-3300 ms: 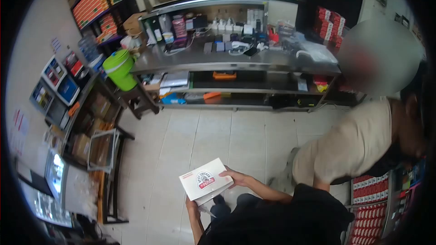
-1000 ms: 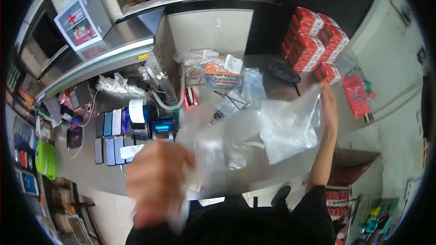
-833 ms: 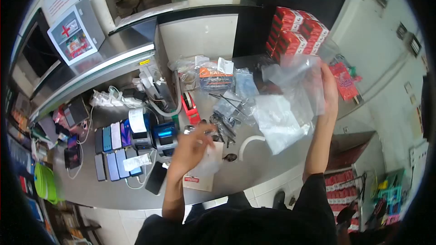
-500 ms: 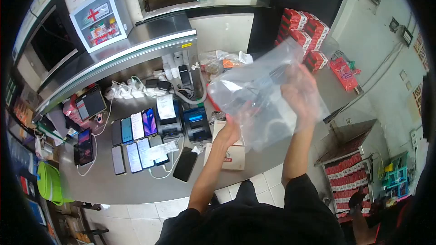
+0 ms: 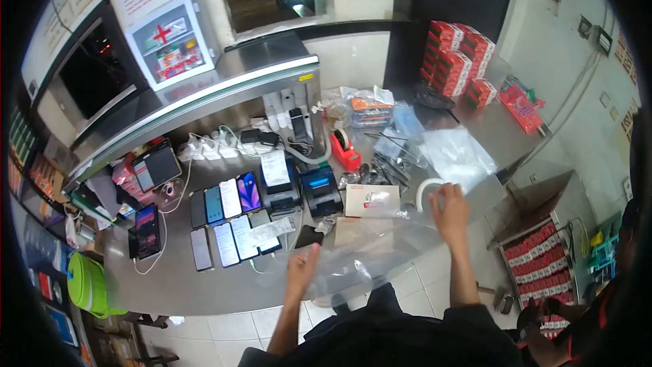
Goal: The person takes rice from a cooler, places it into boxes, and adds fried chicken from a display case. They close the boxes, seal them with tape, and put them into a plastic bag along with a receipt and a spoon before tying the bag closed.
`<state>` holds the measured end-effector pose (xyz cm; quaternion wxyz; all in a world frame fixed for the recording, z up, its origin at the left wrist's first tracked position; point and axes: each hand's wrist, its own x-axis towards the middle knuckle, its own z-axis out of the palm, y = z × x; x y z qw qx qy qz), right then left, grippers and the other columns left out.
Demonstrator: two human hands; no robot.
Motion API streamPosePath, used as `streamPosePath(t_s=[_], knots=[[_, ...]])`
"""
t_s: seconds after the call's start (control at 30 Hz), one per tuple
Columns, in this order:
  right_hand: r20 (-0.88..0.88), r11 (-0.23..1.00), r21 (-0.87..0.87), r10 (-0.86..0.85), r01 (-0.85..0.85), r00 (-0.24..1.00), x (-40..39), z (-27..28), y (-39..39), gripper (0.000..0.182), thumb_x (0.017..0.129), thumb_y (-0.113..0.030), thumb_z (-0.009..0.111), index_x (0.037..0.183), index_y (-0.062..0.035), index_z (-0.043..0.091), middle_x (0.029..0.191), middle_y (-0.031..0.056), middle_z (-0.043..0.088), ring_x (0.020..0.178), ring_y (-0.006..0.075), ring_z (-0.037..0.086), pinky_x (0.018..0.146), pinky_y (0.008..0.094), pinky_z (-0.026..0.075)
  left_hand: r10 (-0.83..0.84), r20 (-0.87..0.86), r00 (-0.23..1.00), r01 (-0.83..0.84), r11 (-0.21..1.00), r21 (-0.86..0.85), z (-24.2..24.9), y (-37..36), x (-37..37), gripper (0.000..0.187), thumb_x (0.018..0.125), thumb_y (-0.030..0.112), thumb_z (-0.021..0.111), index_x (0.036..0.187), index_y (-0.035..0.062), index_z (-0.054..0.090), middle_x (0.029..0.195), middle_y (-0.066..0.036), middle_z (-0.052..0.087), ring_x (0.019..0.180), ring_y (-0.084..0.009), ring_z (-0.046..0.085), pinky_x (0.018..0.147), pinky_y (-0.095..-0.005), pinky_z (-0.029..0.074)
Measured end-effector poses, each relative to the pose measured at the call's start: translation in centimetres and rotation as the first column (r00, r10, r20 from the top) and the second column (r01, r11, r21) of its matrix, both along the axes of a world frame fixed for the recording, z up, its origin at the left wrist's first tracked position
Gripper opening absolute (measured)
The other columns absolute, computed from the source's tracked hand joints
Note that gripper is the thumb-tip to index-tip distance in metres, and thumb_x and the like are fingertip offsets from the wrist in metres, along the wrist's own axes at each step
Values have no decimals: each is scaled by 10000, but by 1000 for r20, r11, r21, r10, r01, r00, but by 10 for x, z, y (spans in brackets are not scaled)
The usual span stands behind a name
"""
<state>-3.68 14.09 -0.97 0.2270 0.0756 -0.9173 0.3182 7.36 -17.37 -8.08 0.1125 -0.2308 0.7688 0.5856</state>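
Observation:
A clear plastic bag (image 5: 363, 265) stretches low between my two hands, over the counter's front edge. My left hand (image 5: 302, 273) is closed on the bag's left side, thumb up, close to a dark phone (image 5: 310, 236). At the other side, my right hand (image 5: 449, 212) pinches the bag's edge with bent fingers, beside a white ring-shaped object (image 5: 425, 194). Two flat boxes (image 5: 372, 200) lie on the counter past the bag, the nearer one partly seen through the plastic. Exactly where the fingertips meet the film is hard to make out.
Several phones (image 5: 229, 197) and two receipt printers (image 5: 322, 191) stand on the steel counter (image 5: 183, 292) at left. A red tape dispenser (image 5: 346, 153), cutlery-like dark items and plastic bags (image 5: 458, 156) lie at centre. Red boxes (image 5: 451, 71) are stacked behind. Another person (image 5: 570, 326) is at lower right.
The bag has come down from in front of the far counter and now spreads near my body. My left hand moved left and nearer; my right hand moved lower. The tape dispenser is uncovered.

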Motion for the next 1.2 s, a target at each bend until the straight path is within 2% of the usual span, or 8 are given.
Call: streamPosePath(t_s=[0.1,0.2,0.37,0.5,0.6,0.87,1.03,1.2], knots=[[397,915,-326,360,-237,844,48,8,-80,277,733,-234,700,885,-61,547,774,47,550,693,136,528,606,273,431,180,-484,857,-19,948,319,-8,48,3,274,827,296,602,942,47,589,845,-22,597,757,-90,532,673,-220,423],[290,714,-499,672,-492,681,71,-36,-127,177,805,-183,633,908,-66,549,819,25,565,693,94,515,607,252,446,353,-163,921,-88,598,796,14,63,12,239,855,275,569,947,56,599,887,-36,605,742,-100,549,668,-246,438],[41,-104,-884,954,455,299,76,-26,-101,163,898,-204,484,904,-45,517,818,45,554,726,134,548,698,267,450,236,-233,943,-174,950,259,-9,10,59,205,805,246,623,808,42,595,714,-8,567,609,-108,528,533,-246,432],[139,-78,-900,881,428,453,89,48,-59,168,924,-201,438,877,-57,510,738,-10,499,680,70,499,607,234,427,262,-247,933,-172,927,333,-49,-48,90,298,779,133,632,556,27,465,484,9,438,430,-90,399,415,-269,366],[179,251,-957,908,-148,379,91,60,-16,178,926,-198,439,836,-56,496,688,-26,459,605,45,432,540,191,356,262,-429,865,-469,726,-502,-57,-54,95,326,745,56,641,544,18,386,485,-35,410,454,-106,395,432,-285,359],[396,360,-901,911,-243,-117,28,-5,-68,191,913,-227,467,899,-50,535,726,-41,468,660,20,418,546,177,335,-464,-522,716,236,864,-445,-18,36,42,240,702,101,699,891,14,579,811,-132,591,809,-260,585,727,-343,441],[285,820,-359,551,-446,784,-25,-153,-105,317,848,-324,531,1063,-91,553,1135,94,546,1018,237,517,866,395,391,-192,-354,916,94,957,-275,-63,-12,54,174,864,193,548,851,25,590,606,-92,595,438,-127,499,429,-272,375],[268,746,321,520,-584,811,35,-188,-60,625,686,-444,656,1189,-123,473,1377,195,263,1264,356,254,953,588,198,-11,-253,967,5,1000,-26,-41,-37,47,165,882,148,524,974,12,530,739,-34,568,619,-91,520,573,-248,420]])
